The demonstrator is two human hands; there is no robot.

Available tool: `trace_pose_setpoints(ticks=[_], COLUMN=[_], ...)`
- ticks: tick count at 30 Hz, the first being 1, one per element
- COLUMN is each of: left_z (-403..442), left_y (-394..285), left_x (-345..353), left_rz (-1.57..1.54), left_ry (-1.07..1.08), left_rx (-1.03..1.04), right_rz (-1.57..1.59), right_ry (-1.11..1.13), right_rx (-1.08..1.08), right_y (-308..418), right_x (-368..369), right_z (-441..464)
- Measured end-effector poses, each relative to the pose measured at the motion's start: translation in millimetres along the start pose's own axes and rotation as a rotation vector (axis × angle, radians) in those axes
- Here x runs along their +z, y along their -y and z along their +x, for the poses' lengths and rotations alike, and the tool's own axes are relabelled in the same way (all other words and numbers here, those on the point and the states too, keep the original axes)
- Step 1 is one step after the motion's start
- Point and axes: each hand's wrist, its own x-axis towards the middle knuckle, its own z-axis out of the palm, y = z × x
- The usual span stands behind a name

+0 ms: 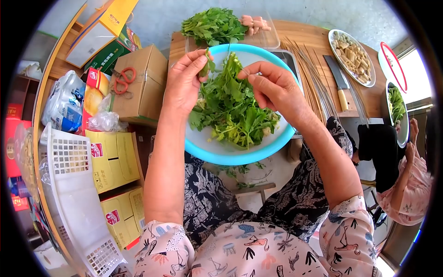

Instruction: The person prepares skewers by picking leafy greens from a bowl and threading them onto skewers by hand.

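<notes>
In front of me is a white basin with a light blue rim (240,159), which holds a heap of leafy greens (235,101) that look like celery leaves. Above its left side, my left hand (187,76) is closed on a small folded bundle of green leaves (206,68) between thumb and fingers. My right hand (274,85) hovers over the right side of the heap, thumb and forefinger pinched together. Something thin seems to be at those fingertips, too fine to make out. The two hands are apart.
A bunch of greens (214,25) and pink sausage pieces (254,24) lie at the back. To the right are thin skewers (307,78), a cleaver (338,76) and a plate of cut food (353,55). Scissors (123,82) rest on a cardboard box (143,83). Another person (406,184) sits right.
</notes>
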Motion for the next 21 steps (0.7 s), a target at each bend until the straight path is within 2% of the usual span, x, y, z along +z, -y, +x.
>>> trace_pose_setpoints(ticks=[21], left_z=[-4], left_y=[2], left_x=[5], left_rz=[0.037], left_ry=[0.034], left_rx=[-0.025], right_rz=[-0.112], right_ry=[0.011], right_rx=[-0.014], right_y=[-9], right_x=[6], right_z=[4])
